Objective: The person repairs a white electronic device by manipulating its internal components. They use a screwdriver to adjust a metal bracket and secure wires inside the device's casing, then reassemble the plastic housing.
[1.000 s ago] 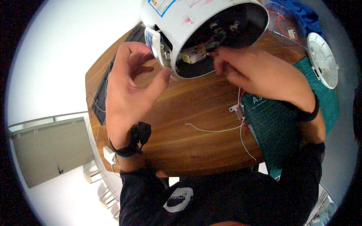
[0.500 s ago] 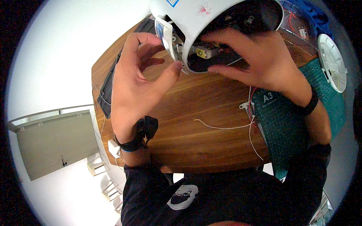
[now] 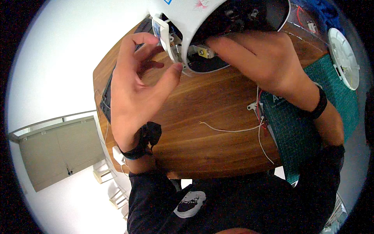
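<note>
At the far edge of the table a white appliance housing [image 3: 177,11] with a pink flower print lies tipped, its dark hollow inside facing me. My left hand [image 3: 142,84] pinches a white control panel [image 3: 164,35] at the housing's left side, thumb at its lower end and fingers at its outer edge. My right hand [image 3: 261,58] reaches over the opening, its fingertips blurred and partly lost against the dark interior. Close to them sits a small metal part with a yellow label [image 3: 205,53]. What the right fingers touch, if anything, I cannot make out.
On the wooden table [image 3: 187,148] lie thin white wires [image 3: 230,131] and a small white bracket [image 3: 255,107]. A green cutting mat [image 3: 292,136] covers the right side, with a round white cover [image 3: 344,58] beyond. A dark strip [image 3: 106,103] lies along the left edge.
My right hand's thumb and fingers, spread apart before, have drawn together and turned over the opening. The housing, panel and left hand appear slightly further left.
</note>
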